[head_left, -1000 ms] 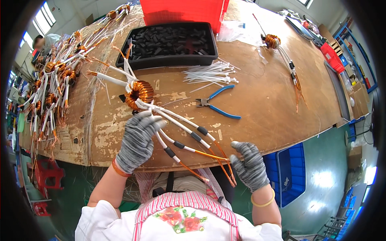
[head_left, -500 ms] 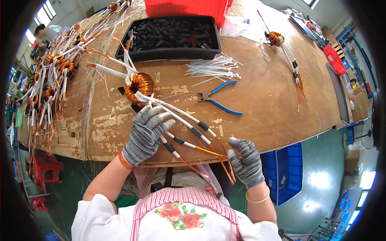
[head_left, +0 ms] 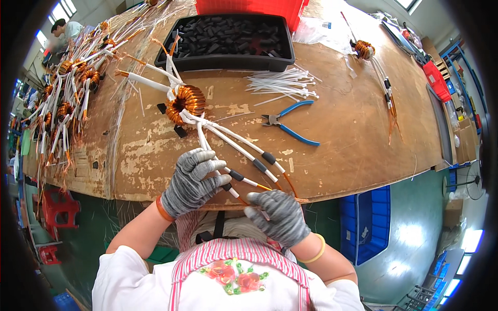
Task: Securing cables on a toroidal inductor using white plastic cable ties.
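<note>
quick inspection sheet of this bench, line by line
surface: worn wooden bench, top layer peeling near the front edge
job's things: copper-wound ring coil lies on the bench, its white-sleeved leads run toward the person
clutter: blue-handled pliers, loose white cable ties, black tray of small black pieces, red bin
grippers: left hand closed around the leads; right hand pinches a lead end; both in grey gloves
cables: second coil with leads far right; heap of finished coils far left
surroundings: blue crates and red stools on green floor
</note>
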